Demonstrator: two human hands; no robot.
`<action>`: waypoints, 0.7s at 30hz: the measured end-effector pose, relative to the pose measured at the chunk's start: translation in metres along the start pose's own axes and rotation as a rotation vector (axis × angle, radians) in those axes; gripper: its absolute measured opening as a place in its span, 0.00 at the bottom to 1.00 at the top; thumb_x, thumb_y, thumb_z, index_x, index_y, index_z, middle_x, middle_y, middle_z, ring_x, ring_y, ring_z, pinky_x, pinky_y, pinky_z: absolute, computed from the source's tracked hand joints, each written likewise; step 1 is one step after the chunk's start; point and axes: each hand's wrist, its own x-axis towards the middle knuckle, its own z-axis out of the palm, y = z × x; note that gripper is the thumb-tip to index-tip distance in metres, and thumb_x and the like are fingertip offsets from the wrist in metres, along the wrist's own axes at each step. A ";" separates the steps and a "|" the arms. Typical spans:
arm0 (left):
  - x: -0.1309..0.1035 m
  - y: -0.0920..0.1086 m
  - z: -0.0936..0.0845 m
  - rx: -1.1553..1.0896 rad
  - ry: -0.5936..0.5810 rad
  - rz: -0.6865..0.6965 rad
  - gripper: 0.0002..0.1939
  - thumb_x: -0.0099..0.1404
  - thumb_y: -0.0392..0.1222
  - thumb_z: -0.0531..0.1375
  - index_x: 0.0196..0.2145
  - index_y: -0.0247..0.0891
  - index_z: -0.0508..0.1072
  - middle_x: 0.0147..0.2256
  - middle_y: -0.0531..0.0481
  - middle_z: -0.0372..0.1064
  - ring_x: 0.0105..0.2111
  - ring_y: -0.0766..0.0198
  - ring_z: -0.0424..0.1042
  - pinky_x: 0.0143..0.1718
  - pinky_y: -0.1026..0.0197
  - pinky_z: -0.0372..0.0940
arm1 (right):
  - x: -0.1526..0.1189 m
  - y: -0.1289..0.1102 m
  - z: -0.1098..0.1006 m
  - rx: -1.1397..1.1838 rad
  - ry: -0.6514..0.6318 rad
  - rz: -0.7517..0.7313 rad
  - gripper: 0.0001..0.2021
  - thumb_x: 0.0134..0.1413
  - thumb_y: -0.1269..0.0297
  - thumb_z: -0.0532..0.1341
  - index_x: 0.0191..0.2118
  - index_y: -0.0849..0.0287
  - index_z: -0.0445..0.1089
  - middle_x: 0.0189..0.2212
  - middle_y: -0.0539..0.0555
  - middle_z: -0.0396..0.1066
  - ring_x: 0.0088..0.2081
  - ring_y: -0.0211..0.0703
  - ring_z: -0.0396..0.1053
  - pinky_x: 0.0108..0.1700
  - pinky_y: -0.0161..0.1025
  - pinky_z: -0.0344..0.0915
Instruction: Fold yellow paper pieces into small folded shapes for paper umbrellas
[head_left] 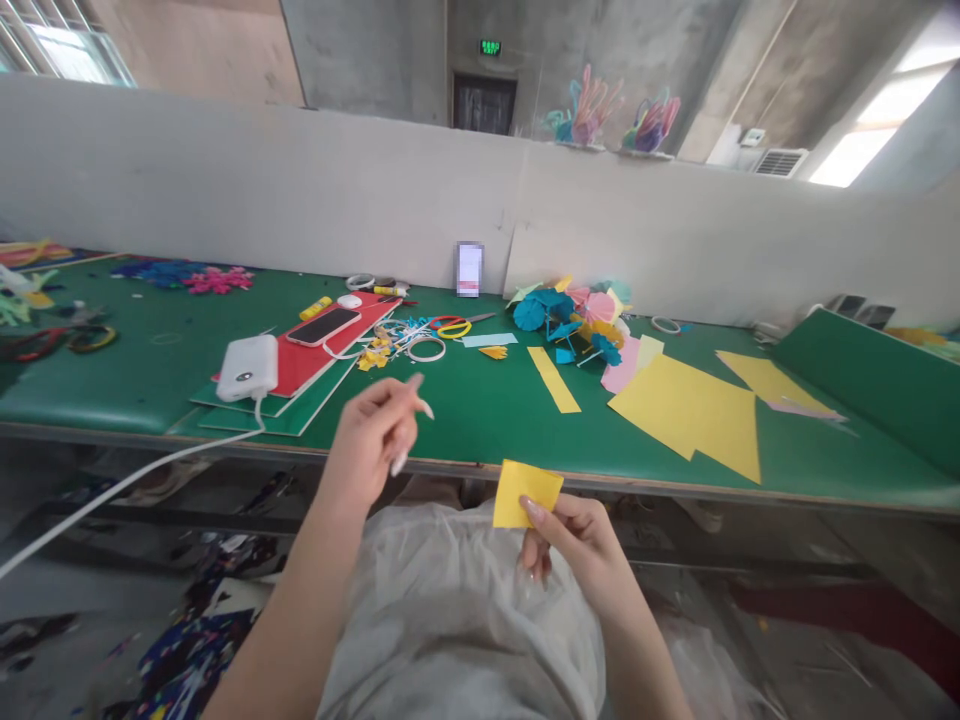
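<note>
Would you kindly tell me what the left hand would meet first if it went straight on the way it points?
Going by its uppermost finger, the left hand would probably reach the pale blue strip first, though its height over the green tabletop is unclear.

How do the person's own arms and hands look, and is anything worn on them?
Both forearms are bare as far as the picture shows, with no sleeve in view. The left hand and right hand wear no gloves, and I see no watch or bracelet. The fingernails look long and pale. A loose, light grey garment covers the lap.
</note>
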 end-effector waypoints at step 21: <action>-0.040 -0.009 0.014 0.533 -0.445 -0.171 0.14 0.65 0.48 0.54 0.27 0.36 0.68 0.21 0.56 0.60 0.19 0.71 0.60 0.21 0.69 0.56 | 0.011 -0.004 0.010 -0.209 0.091 -0.114 0.17 0.56 0.53 0.59 0.26 0.62 0.71 0.14 0.48 0.63 0.14 0.33 0.61 0.16 0.29 0.57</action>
